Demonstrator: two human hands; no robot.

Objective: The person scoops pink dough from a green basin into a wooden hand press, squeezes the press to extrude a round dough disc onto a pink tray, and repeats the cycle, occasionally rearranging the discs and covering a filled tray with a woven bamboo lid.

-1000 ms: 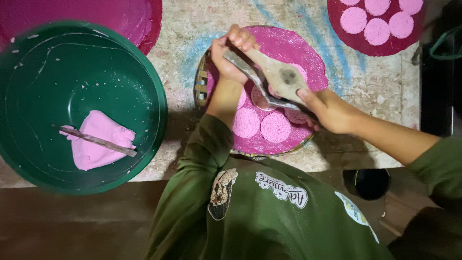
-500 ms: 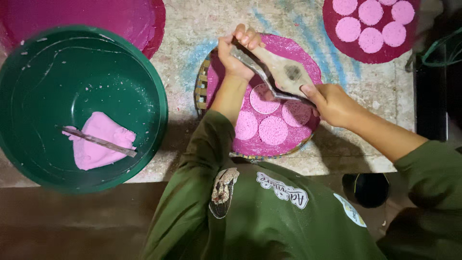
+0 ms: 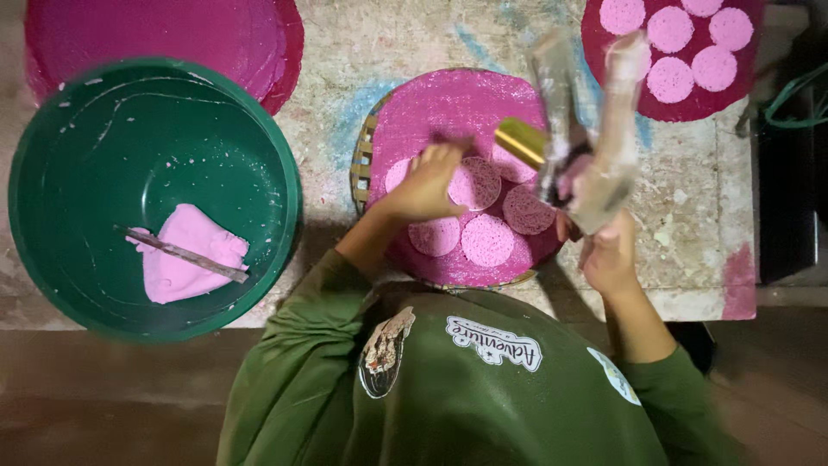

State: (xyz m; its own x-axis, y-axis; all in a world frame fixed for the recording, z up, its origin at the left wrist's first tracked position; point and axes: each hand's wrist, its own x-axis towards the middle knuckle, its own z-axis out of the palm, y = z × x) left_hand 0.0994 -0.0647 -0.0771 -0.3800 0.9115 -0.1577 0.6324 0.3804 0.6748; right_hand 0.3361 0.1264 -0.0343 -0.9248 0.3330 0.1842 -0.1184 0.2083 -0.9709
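Laying a pink disc (image 3: 473, 183) on the tray (image 3: 448, 108), the left hand (image 3: 429, 183) presses flat while the right hand (image 3: 609, 255) grips the press tool (image 3: 595, 147).

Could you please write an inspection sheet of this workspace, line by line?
Surface: worn, stained table, pale with blue marks.
Job's things: magenta tray on a woven mat, holding several pink discs; hinged press tool, blurred.
Clutter: green basin with pink dough and a stick; second disc tray; empty magenta tray.
Hands: left hand on a disc; right hand holds the press tool.
Cables: green cord at right edge.
Surroundings: dark floor; nothing else seen.
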